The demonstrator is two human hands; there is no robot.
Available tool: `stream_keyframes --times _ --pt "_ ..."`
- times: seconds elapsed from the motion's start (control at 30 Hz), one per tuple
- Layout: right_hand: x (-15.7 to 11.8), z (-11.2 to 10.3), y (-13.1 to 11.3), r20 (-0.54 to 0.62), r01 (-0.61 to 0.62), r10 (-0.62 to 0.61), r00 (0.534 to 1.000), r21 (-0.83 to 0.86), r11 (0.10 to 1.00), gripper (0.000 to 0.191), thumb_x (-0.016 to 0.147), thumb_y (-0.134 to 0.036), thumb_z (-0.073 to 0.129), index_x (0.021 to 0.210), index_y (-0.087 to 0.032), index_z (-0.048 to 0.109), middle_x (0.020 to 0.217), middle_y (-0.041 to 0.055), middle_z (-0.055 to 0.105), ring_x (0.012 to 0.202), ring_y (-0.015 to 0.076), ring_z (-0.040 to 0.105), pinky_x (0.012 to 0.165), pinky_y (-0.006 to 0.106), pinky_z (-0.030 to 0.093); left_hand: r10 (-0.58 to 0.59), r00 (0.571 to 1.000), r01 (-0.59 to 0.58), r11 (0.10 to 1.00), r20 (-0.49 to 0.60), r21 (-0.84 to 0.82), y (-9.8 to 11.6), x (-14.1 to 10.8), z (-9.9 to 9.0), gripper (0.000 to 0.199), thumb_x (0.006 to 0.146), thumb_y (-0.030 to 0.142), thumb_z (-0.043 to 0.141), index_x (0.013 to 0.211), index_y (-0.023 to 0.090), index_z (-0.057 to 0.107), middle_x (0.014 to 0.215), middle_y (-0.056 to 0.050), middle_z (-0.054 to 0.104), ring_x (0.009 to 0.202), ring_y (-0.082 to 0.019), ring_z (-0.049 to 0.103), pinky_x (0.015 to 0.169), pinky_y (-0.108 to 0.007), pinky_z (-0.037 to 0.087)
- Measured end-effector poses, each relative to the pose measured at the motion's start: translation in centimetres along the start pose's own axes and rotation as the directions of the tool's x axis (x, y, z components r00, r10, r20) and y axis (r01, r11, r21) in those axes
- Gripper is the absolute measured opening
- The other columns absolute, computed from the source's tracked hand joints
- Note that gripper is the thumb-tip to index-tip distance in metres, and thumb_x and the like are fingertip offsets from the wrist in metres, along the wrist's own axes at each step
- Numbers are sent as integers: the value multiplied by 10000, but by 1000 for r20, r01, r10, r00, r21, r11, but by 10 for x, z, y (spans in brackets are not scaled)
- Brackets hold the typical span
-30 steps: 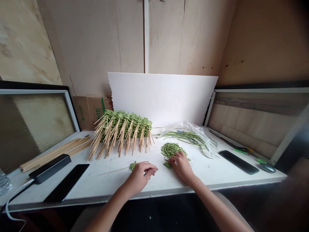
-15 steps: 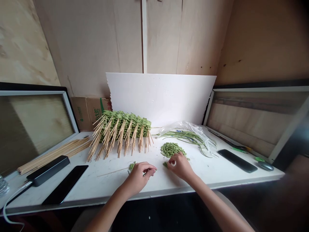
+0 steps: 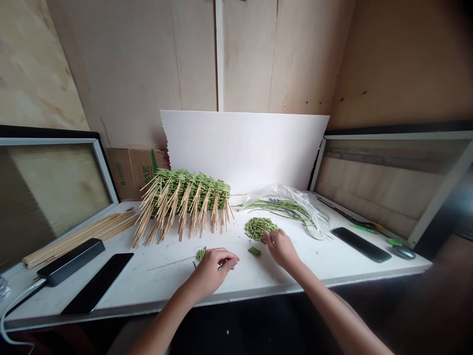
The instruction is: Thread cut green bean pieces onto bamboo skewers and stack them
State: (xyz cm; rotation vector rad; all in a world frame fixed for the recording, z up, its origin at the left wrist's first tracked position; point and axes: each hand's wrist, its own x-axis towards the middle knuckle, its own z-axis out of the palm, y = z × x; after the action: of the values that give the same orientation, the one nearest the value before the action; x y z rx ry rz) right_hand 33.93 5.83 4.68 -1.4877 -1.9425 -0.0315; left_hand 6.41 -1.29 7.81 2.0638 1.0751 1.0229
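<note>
My left hand [image 3: 216, 268] is closed around a thin wooden skewer [image 3: 172, 264], whose bare end sticks out to the left. Short green bean pieces [image 3: 201, 253] show on the skewer just behind that hand. My right hand [image 3: 281, 248] has its fingers pinched at the lower right edge of a pile of cut green bean pieces [image 3: 258, 228]; what lies between the fingertips is hidden. A small row of cut bean pieces [image 3: 254, 252] rests on the table between the two hands, in front of the pile.
Stacked bean skewers [image 3: 192, 192] stand at the back left, beside loose bare skewers [image 3: 84, 236]. Long beans [image 3: 281, 207] lie by a plastic bag [image 3: 295, 197]. A phone [image 3: 99, 283], a black box [image 3: 70, 261], another phone [image 3: 360, 244] and a mouse [image 3: 403, 252] lie toward the sides.
My right hand has moved slightly right and away from the small row of bean pieces, uncovering it, to the pile's edge. My left hand stays almost where it was.
</note>
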Motion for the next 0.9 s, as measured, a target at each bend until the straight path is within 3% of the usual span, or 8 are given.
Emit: stream_keyframes --times 0.13,0.33,0.47,0.5,0.57,0.63,0.77,0.9 --pt "3 -9 0 -6 -41 41 999 -11 999 647 1082 -479 275 809 -195 787 805 139 759 875 310 651 738 386 441 -12 1000 12 1000 7 0 1 0 0 243 982 342 616 991 207 818 845 -44 762 724 -172 671 742 -283 523" --pt "5 -16 -10 31 -81 78 996 107 991 650 1062 -550 320 783 -196 788 779 126 759 897 323 656 745 393 453 -4 1000 4 1000 -3 21 -3 0 -1 271 1002 328 567 1036 214 810 920 -63 741 761 -176 661 745 -287 523" --pt "-3 -27 -44 193 -35 -52 980 420 907 571 1039 -589 395 938 -189 789 802 84 759 727 240 670 660 345 488 -6 1000 6 1000 10 -28 -4 -1 2 327 1025 282 495 1221 209 746 958 -71 729 748 -168 665 726 -288 541" --pt "-7 -30 -55 236 -18 -110 966 482 876 520 1024 -588 452 949 -197 787 850 79 767 758 229 681 667 331 493 -13 1000 13 999 0 -49 -4 0 4 335 1017 271 510 1274 207 713 951 -66 732 743 -167 670 731 -291 547" --pt "-13 -33 -72 233 35 -198 952 563 826 410 950 -591 613 1002 -222 784 973 79 778 849 228 693 682 312 500 -21 1000 19 996 -21 -89 -4 0 6 375 997 257 549 1355 210 647 927 -52 737 730 -163 678 759 -302 559" --pt "-19 -33 -84 210 84 -264 942 612 786 359 895 -570 708 1030 -247 789 975 68 778 876 225 689 697 306 502 -12 999 9 994 -31 -108 -4 0 7 397 991 261 565 1382 214 614 923 -45 742 732 -161 683 791 -316 564" --pt "-21 -27 -87 148 109 -258 955 634 766 277 933 -505 693 984 -259 806 894 56 774 813 201 668 681 303 491 -23 999 20 997 -28 -78 -3 1 0 347 990 281 575 1317 213 668 907 -48 755 752 -177 691 807 -326 564" --pt "-18 -28 -82 84 116 -211 974 613 782 265 937 -482 695 1016 -248 791 909 70 765 837 214 658 687 316 504 -27 997 26 1000 -68 -11 0 2 -7 208 966 293 625 1073 213 784 940 -68 777 843 -215 717 791 -318 558"
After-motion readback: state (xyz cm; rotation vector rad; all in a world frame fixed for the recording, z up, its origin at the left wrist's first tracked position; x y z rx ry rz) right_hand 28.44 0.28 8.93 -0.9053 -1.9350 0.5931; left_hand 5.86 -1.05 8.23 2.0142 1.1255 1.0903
